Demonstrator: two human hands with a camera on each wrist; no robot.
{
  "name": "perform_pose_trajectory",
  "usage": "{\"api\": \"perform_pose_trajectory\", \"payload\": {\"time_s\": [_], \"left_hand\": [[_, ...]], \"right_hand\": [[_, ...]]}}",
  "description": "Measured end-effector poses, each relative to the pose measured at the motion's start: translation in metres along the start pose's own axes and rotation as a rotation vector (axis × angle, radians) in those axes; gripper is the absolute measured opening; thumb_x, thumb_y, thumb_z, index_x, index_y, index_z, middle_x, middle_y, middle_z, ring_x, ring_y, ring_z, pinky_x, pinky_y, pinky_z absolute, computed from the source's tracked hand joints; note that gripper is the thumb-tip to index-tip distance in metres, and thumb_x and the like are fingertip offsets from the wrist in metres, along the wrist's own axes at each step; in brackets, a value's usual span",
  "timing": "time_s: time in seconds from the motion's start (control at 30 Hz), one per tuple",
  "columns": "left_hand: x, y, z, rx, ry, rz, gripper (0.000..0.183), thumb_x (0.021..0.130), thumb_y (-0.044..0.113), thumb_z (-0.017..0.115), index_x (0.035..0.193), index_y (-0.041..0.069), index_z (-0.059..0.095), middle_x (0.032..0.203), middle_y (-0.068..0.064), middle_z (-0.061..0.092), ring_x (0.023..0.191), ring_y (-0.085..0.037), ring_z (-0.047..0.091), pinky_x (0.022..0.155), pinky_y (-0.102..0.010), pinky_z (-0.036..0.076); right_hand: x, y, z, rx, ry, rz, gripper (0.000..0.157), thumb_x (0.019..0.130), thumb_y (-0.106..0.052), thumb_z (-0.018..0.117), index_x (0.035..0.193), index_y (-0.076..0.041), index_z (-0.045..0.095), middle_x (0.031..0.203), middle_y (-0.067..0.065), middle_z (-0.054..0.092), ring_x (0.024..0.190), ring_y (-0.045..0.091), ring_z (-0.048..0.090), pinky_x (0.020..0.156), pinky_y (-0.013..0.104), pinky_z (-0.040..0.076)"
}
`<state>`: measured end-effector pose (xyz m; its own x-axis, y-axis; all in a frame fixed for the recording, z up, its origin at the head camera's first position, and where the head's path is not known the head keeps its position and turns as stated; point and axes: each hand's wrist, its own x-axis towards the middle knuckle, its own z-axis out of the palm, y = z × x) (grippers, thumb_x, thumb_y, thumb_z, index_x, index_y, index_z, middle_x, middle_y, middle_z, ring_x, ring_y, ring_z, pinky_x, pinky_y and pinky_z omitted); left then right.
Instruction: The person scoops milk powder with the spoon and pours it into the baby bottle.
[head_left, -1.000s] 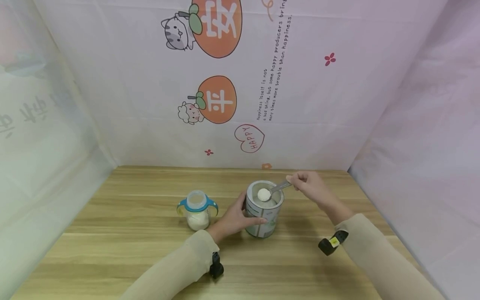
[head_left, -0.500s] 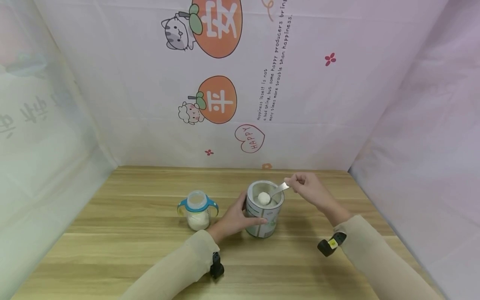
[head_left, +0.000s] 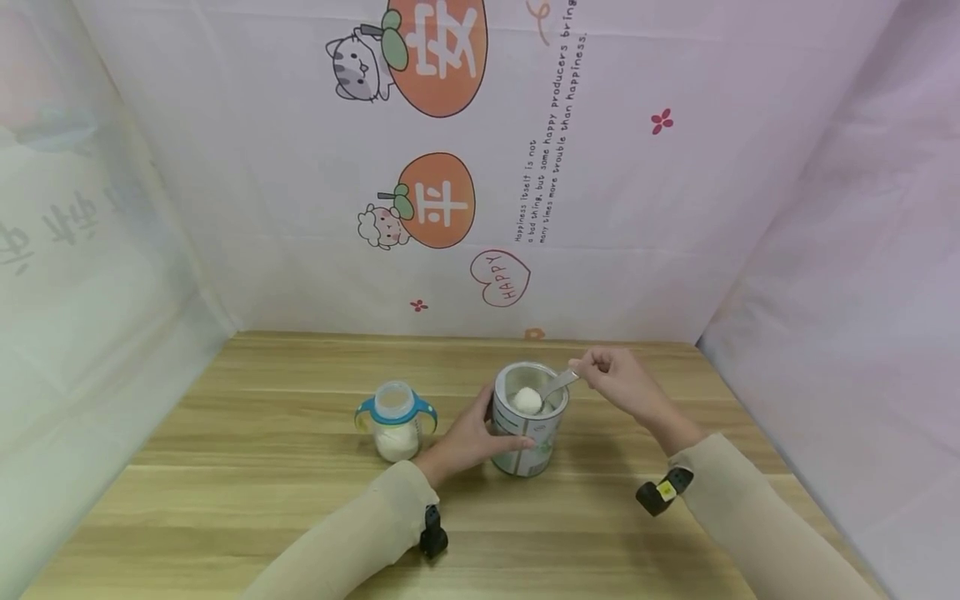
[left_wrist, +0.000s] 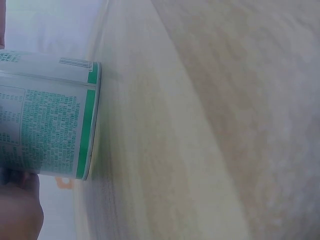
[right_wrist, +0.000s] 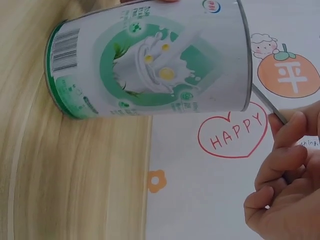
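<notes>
A milk powder can (head_left: 545, 435), white with green print, stands open-topped on the table. My left hand (head_left: 467, 437) wraps its near left side, thumb across the front. In the left wrist view the can's lower part (left_wrist: 45, 120) shows, with the hand mostly out of frame. My right hand (head_left: 618, 385) pinches the handle of a metal spoon (head_left: 561, 382), which slants down into the can's mouth. On the spoon's bowl sits a rounded heap of white powder (head_left: 527, 401), just inside the rim. In the right wrist view, curled fingers (right_wrist: 280, 167) hold the handle.
Left of the can stands a lidless baby bottle (head_left: 396, 435) with a blue two-handled collar and white powder inside. The wooden table (head_left: 540, 533) meets a printed white cloth (head_left: 600, 275) behind, with cloth walls on both sides.
My right hand has shifted slightly down and left, and the heaped spoon sits a little lower in the can. The left hand, the can and the bottle have stayed put.
</notes>
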<state>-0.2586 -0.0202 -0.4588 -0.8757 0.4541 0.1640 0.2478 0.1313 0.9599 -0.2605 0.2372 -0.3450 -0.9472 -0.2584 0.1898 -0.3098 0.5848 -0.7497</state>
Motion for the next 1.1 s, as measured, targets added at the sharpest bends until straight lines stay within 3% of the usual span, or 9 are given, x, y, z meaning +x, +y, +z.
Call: {"api": "perform_pose_trajectory", "payload": {"time_s": [0.1, 0.17, 0.27, 0.33, 0.4, 0.5, 0.6, 0.9, 1.1], "left_hand": [[0.000, 0.001, 0.000, 0.002, 0.001, -0.006, 0.101, 0.078, 0.040, 0.088, 0.155, 0.038, 0.023, 0.146, 0.008, 0.045, 0.135, -0.017, 0.043, 0.111, -0.052, 0.032], [0.000, 0.001, 0.000, 0.003, 0.004, -0.008, 0.100, 0.078, 0.040, 0.087, 0.155, 0.037, 0.024, 0.146, 0.008, 0.045, 0.135, -0.017, 0.043, 0.112, -0.052, 0.032], [-0.001, 0.002, 0.000, 0.001, 0.004, -0.010, 0.100, 0.079, 0.039, 0.087, 0.156, 0.037, 0.024, 0.146, 0.008, 0.045, 0.135, -0.017, 0.043, 0.112, -0.051, 0.032], [-0.001, 0.002, 0.000, -0.004, 0.001, -0.002, 0.099, 0.080, 0.038, 0.087, 0.156, 0.036, 0.023, 0.146, 0.008, 0.045, 0.135, -0.017, 0.043, 0.112, -0.051, 0.032], [-0.001, 0.001, 0.000, -0.006, -0.005, 0.007, 0.099, 0.080, 0.038, 0.087, 0.156, 0.037, 0.023, 0.146, 0.008, 0.045, 0.135, -0.017, 0.043, 0.112, -0.051, 0.032], [0.000, -0.001, 0.000, -0.007, -0.008, 0.020, 0.099, 0.080, 0.038, 0.087, 0.156, 0.037, 0.023, 0.147, 0.008, 0.044, 0.136, -0.016, 0.042, 0.112, -0.051, 0.031], [0.000, -0.001, -0.001, -0.004, -0.006, 0.021, 0.099, 0.079, 0.040, 0.087, 0.155, 0.039, 0.023, 0.146, 0.009, 0.044, 0.136, -0.016, 0.042, 0.112, -0.051, 0.031], [0.001, -0.004, -0.001, -0.001, -0.011, 0.016, 0.099, 0.079, 0.041, 0.086, 0.155, 0.039, 0.022, 0.145, 0.007, 0.046, 0.134, -0.015, 0.044, 0.112, -0.050, 0.033], [0.002, -0.002, 0.000, 0.018, -0.007, 0.009, 0.100, 0.080, 0.041, 0.086, 0.156, 0.036, 0.022, 0.144, 0.007, 0.047, 0.132, -0.014, 0.046, 0.111, -0.047, 0.034]], "right_hand": [[0.000, 0.002, 0.000, 0.006, -0.008, 0.000, 0.034, 0.102, -0.022, 0.059, 0.074, -0.006, 0.052, 0.091, 0.021, 0.067, 0.058, 0.015, 0.051, 0.043, 0.025, 0.025], [0.000, 0.003, 0.001, 0.016, -0.009, 0.004, 0.034, 0.103, -0.021, 0.058, 0.074, -0.005, 0.051, 0.112, 0.020, 0.069, 0.083, 0.025, 0.068, 0.043, 0.027, 0.028], [0.001, 0.004, 0.001, 0.024, -0.003, 0.028, 0.036, 0.103, -0.025, 0.057, 0.076, -0.002, 0.052, 0.098, 0.018, 0.070, 0.086, 0.027, 0.067, 0.045, 0.028, 0.028], [0.002, 0.004, 0.000, 0.043, 0.000, 0.053, 0.038, 0.103, -0.028, 0.058, 0.076, -0.002, 0.053, 0.076, 0.010, 0.059, 0.064, 0.019, 0.052, 0.048, 0.028, 0.029], [0.003, 0.003, -0.001, 0.085, -0.003, 0.089, 0.039, 0.102, -0.031, 0.059, 0.076, -0.003, 0.053, 0.065, 0.003, 0.042, 0.058, 0.017, 0.034, 0.054, 0.029, 0.032], [0.004, 0.001, -0.004, 0.187, -0.027, 0.139, 0.037, 0.102, -0.030, 0.059, 0.076, -0.006, 0.050, 0.063, -0.001, 0.039, 0.066, 0.018, 0.038, 0.070, 0.036, 0.035], [0.006, -0.001, -0.007, 0.257, -0.052, 0.178, 0.036, 0.102, -0.030, 0.058, 0.074, -0.009, 0.048, 0.064, -0.002, 0.037, 0.072, 0.021, 0.039, 0.080, 0.041, 0.032], [0.017, -0.009, -0.009, 0.284, -0.092, 0.163, 0.043, 0.103, -0.035, 0.056, 0.070, -0.011, 0.042, 0.063, -0.001, 0.033, 0.068, 0.021, 0.036, 0.084, 0.045, 0.028], [0.029, -0.027, -0.002, 0.265, -0.118, 0.140, 0.043, 0.103, -0.035, 0.055, 0.070, -0.010, 0.042, 0.064, 0.000, 0.034, 0.069, 0.022, 0.037, 0.082, 0.043, 0.029]]}}
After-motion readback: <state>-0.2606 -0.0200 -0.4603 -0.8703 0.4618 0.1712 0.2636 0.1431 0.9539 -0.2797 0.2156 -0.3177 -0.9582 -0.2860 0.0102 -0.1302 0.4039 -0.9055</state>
